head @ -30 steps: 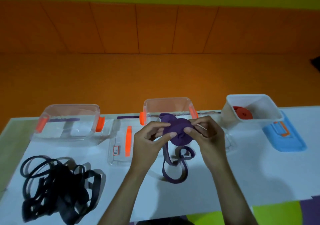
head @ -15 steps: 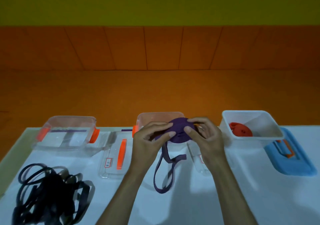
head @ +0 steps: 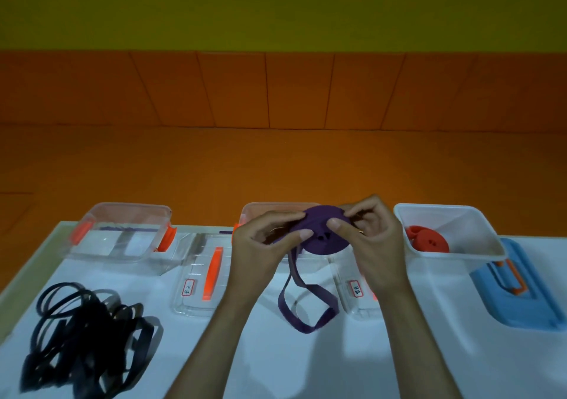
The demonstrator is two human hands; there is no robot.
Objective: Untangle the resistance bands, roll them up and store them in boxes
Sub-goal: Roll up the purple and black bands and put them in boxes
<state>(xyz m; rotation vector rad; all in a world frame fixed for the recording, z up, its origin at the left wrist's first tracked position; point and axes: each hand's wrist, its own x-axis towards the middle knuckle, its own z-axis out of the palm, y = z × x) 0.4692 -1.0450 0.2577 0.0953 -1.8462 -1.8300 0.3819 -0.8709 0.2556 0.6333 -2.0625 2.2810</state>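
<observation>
Both hands hold a purple resistance band [head: 322, 233] that is mostly wound into a flat roll, above the table's middle. My left hand [head: 260, 245] pinches the roll's left side with thumb and fingers. My right hand [head: 368, 239] grips its right side, thumb on the face. A loose purple tail [head: 303, 303] hangs down in a loop to the table. A tangled heap of black bands [head: 86, 337] lies at the front left. A rolled red band [head: 429, 242] sits in the white box [head: 478, 245] at the right.
A clear box with orange clips [head: 122, 233] stands at the back left, another [head: 264, 211] behind my hands. Two clear lids [head: 202, 279] [head: 356, 294] lie flat on the white table [head: 399, 352]. A blue lid [head: 521, 294] lies at the right. An orange wall rises behind.
The roll has grown as more of the tail was wound on, and the hanging loop is shorter. My view has tilted up, so everything sits lower in frame.
</observation>
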